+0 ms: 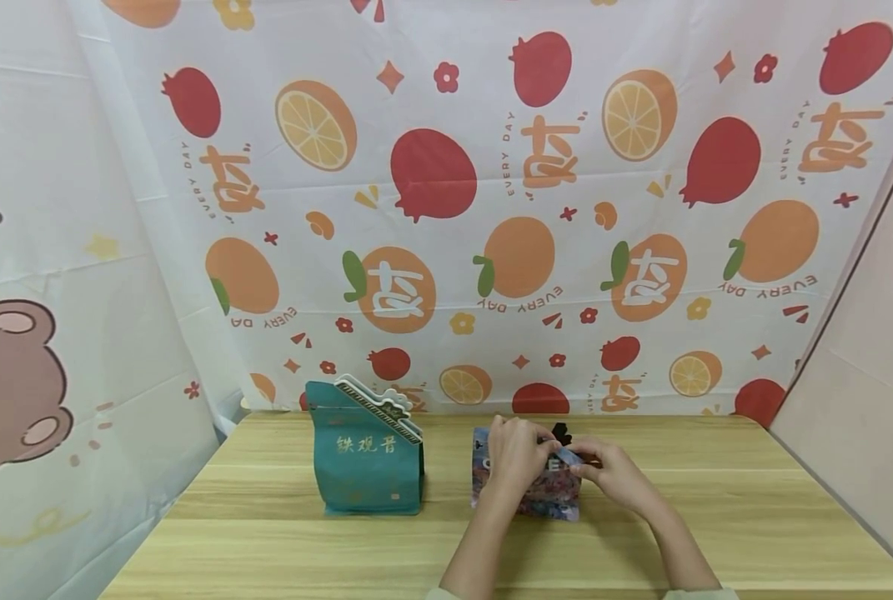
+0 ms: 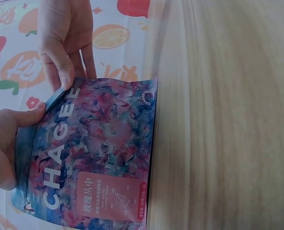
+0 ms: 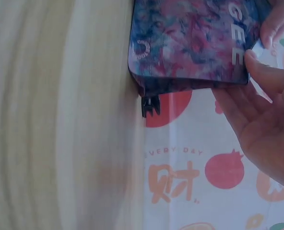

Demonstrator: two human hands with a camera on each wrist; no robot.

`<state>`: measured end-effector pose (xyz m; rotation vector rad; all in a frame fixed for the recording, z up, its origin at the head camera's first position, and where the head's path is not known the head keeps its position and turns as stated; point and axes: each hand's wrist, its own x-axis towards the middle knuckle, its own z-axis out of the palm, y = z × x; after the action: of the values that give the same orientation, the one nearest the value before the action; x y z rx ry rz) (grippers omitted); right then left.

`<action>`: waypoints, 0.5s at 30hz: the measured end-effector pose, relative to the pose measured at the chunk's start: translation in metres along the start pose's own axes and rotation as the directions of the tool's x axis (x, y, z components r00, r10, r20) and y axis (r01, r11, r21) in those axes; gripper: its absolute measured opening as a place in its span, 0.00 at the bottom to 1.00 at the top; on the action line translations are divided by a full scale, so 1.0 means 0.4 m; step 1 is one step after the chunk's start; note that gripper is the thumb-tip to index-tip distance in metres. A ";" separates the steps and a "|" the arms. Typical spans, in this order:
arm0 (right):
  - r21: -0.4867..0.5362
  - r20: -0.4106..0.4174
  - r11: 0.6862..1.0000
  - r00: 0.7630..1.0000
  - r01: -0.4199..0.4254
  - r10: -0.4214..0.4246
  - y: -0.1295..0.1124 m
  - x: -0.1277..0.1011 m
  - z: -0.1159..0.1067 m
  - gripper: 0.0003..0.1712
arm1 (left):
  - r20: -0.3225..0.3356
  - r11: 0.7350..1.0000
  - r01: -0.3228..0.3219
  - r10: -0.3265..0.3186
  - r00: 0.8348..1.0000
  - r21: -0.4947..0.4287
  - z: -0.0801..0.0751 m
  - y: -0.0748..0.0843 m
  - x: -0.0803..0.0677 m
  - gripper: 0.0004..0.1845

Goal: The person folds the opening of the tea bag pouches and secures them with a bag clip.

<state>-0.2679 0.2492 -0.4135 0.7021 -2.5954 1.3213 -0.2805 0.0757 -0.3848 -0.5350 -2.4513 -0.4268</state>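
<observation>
A tea pouch (image 1: 524, 492) in mottled blue and pink, lettered CHAGEE, stands upright on the wooden table. In the left wrist view, the pouch's (image 2: 103, 139) top edge is folded over. My left hand (image 1: 516, 454) grips this top edge, its thumb on the front. At the right end of the edge, my right hand (image 1: 617, 475) pinches the folded corner between thumb and fingers, as the right wrist view shows for the right hand (image 3: 271, 115). Behind the pouch a black object (image 1: 562, 433) shows partly; its kind is hidden.
A teal tea pouch (image 1: 363, 479) stands to the left, its folded slanting top held by a long decorated clip (image 1: 378, 407). The wooden table (image 1: 716, 517) ends at a fruit-print cloth (image 1: 446, 275) hanging behind it. White cloths hang at both sides.
</observation>
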 end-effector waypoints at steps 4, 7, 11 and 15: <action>-0.029 -0.032 0.999 0.999 -0.037 0.036 -0.004 -0.005 0.002 0.11 | 0.011 1.000 -0.006 0.006 1.000 0.008 -0.003 0.001 -0.004 0.07; -0.063 -0.097 0.995 0.993 -0.078 0.072 -0.010 -0.005 0.011 0.09 | 0.024 0.999 -0.024 0.023 0.999 0.028 -0.006 0.001 -0.007 0.08; -0.081 -0.170 0.989 0.980 -0.120 0.105 -0.014 -0.005 0.025 0.07 | 0.022 0.998 -0.052 0.051 0.998 0.020 -0.014 -0.001 -0.014 0.08; -0.063 -0.204 0.988 0.970 -0.144 0.129 -0.017 -0.005 0.035 0.07 | 0.011 0.998 -0.060 0.060 0.998 -0.007 -0.022 -0.005 -0.022 0.08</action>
<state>-0.2619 0.2353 -0.4178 0.3629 -2.5541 1.2476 -0.2708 0.0679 -0.3836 -0.6135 -2.4387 -0.4080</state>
